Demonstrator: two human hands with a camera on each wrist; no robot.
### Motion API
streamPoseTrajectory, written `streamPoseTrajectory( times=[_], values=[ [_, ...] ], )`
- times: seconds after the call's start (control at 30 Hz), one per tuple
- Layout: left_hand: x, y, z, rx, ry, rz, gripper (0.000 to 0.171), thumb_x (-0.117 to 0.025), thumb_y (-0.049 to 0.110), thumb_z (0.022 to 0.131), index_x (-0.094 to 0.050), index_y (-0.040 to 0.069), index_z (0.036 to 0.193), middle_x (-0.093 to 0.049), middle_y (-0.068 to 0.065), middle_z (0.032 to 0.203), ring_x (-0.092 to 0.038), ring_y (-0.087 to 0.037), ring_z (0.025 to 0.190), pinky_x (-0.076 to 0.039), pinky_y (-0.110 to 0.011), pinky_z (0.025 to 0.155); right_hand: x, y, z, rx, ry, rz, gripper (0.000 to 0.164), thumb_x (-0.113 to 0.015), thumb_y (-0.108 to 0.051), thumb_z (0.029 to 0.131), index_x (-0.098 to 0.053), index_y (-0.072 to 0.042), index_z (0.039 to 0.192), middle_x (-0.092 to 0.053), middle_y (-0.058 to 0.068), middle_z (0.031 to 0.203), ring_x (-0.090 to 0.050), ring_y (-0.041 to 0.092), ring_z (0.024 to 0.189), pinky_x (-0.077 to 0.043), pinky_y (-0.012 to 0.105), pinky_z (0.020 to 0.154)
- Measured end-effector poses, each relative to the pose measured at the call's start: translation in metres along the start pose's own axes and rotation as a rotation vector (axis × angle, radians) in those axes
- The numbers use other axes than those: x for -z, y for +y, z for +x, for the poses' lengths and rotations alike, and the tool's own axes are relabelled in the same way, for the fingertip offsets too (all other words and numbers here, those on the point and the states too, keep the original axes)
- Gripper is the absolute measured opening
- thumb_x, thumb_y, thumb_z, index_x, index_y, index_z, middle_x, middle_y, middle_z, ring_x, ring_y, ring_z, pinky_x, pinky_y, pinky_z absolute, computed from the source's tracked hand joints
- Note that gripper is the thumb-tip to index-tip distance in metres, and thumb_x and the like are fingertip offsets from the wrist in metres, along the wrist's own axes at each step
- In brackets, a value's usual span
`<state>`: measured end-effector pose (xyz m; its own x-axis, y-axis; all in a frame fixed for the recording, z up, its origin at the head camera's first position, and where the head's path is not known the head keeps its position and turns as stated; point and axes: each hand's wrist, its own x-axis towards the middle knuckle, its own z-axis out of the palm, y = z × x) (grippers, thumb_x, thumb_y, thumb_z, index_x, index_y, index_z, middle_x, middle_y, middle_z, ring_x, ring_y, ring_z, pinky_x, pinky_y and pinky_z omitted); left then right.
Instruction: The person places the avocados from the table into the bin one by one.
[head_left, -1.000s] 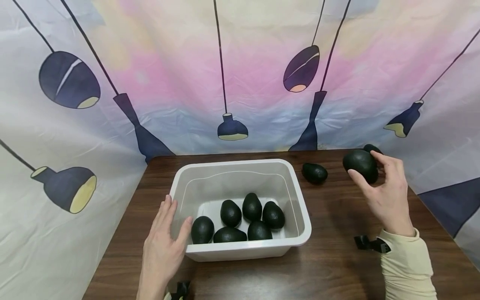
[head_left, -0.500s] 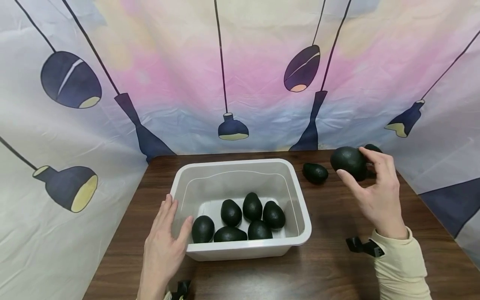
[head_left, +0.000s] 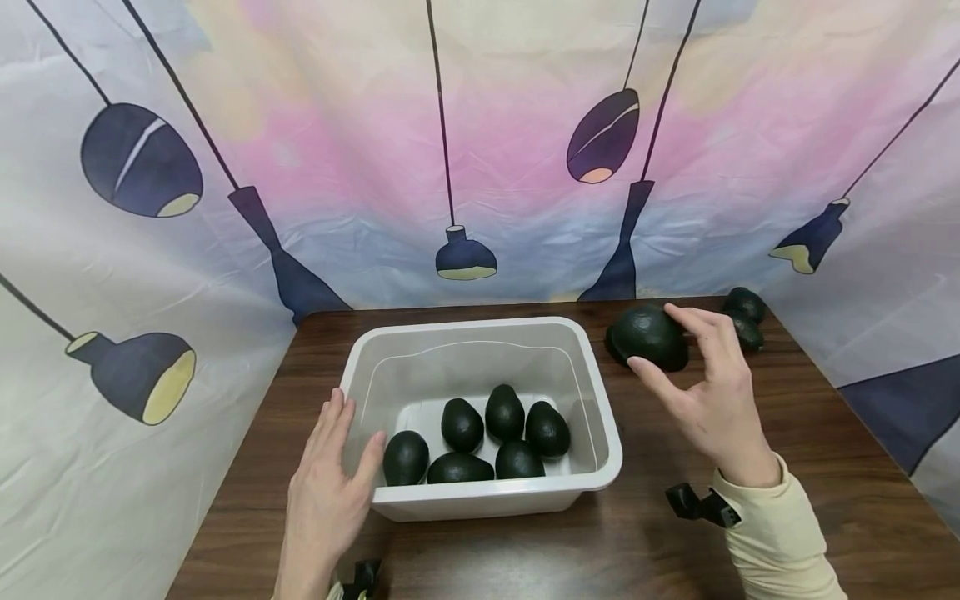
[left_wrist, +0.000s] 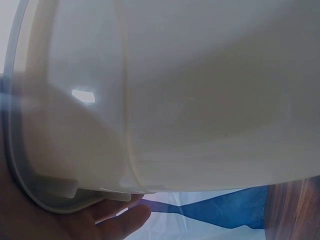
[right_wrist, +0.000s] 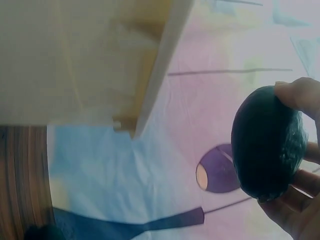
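Observation:
My right hand [head_left: 708, 392] holds a dark green avocado [head_left: 648, 337] between thumb and fingers, to the right of the white plastic bin [head_left: 487, 492]. In the right wrist view the same avocado [right_wrist: 265, 145] shows its rough skin near the fingertips. Part of another avocado [head_left: 612, 348] peeks out behind the held one. My left hand [head_left: 326, 492] holds the bin's left rim, thumb over the inner side and fingers outside. In the left wrist view its fingers [left_wrist: 122, 222] lie by the rim's corner. Several avocados [head_left: 462, 427] lie in the bin.
Two more avocados [head_left: 744, 317] sit at the back right corner of the brown wooden table [head_left: 637, 550]. A cloth backdrop [head_left: 510, 167] printed with hanging lamps rises behind the table and along its sides.
My right hand has moved left with the held avocado, from the back right corner to in front of the lone avocado beside the bin. The left hand and the bin have not moved.

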<state>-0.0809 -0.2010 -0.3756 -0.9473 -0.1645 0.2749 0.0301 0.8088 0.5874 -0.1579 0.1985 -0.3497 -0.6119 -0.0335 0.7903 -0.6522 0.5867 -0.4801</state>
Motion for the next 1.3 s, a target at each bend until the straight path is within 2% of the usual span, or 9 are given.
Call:
streamPoseTrajectory(
  times=[0.23, 0.5, 0.83, 1.07, 1.3],
  values=[
    [-0.001, 0.000, 0.000, 0.007, 0.002, 0.006, 0.065, -0.057, 0.043, 0.096, -0.044, 0.002, 0.145, -0.028, -0.004, 0.158, -0.024, -0.029, 0.145, -0.029, -0.063, 0.106, -0.010, -0.013, 0.001, 0.082, -0.042, 0.034, 0.071, -0.069, -0.052, 0.085, -0.058, 0.001, 0.131, -0.054, 0.023, 0.122, -0.051, 0.027, 0.107, -0.038, 0.019, 0.082],
    [-0.002, 0.000, 0.000, 0.011, 0.001, 0.003, 0.065, -0.056, 0.044, 0.096, -0.044, 0.002, 0.145, -0.028, -0.003, 0.158, -0.023, -0.028, 0.145, -0.029, -0.063, 0.106, -0.022, -0.026, 0.000, 0.164, -0.083, 0.067, 0.067, -0.069, -0.047, 0.087, -0.057, 0.003, 0.129, -0.054, 0.023, 0.120, -0.050, 0.033, 0.110, -0.040, 0.018, 0.090],
    [-0.002, 0.001, 0.000, 0.018, 0.002, 0.009, 0.065, -0.057, 0.044, 0.096, -0.044, 0.002, 0.145, -0.028, -0.003, 0.158, -0.024, -0.028, 0.145, -0.029, -0.062, 0.106, -0.030, -0.034, -0.005, 0.162, -0.149, 0.101, 0.062, -0.068, -0.046, 0.089, -0.058, 0.001, 0.129, -0.054, 0.020, 0.124, -0.049, 0.032, 0.115, -0.040, 0.017, 0.094],
    [-0.002, 0.001, 0.000, 0.005, 0.008, -0.001, 0.064, -0.057, 0.043, 0.096, -0.045, 0.001, 0.144, -0.029, -0.004, 0.157, -0.025, -0.030, 0.144, -0.029, -0.062, 0.106, -0.028, -0.049, 0.002, 0.220, -0.100, 0.112, 0.051, -0.063, -0.038, 0.095, -0.061, 0.008, 0.119, -0.057, 0.024, 0.116, -0.052, 0.036, 0.107, -0.037, 0.023, 0.100],
    [0.000, 0.001, 0.000, -0.013, 0.006, -0.004, 0.063, -0.057, 0.042, 0.097, -0.045, 0.002, 0.144, -0.029, -0.005, 0.157, -0.025, -0.030, 0.144, -0.029, -0.062, 0.106, -0.027, -0.036, -0.004, 0.182, -0.106, 0.091, 0.051, -0.061, -0.039, 0.095, -0.063, 0.005, 0.120, -0.057, 0.022, 0.118, -0.051, 0.035, 0.109, -0.036, 0.022, 0.100]
  ],
)
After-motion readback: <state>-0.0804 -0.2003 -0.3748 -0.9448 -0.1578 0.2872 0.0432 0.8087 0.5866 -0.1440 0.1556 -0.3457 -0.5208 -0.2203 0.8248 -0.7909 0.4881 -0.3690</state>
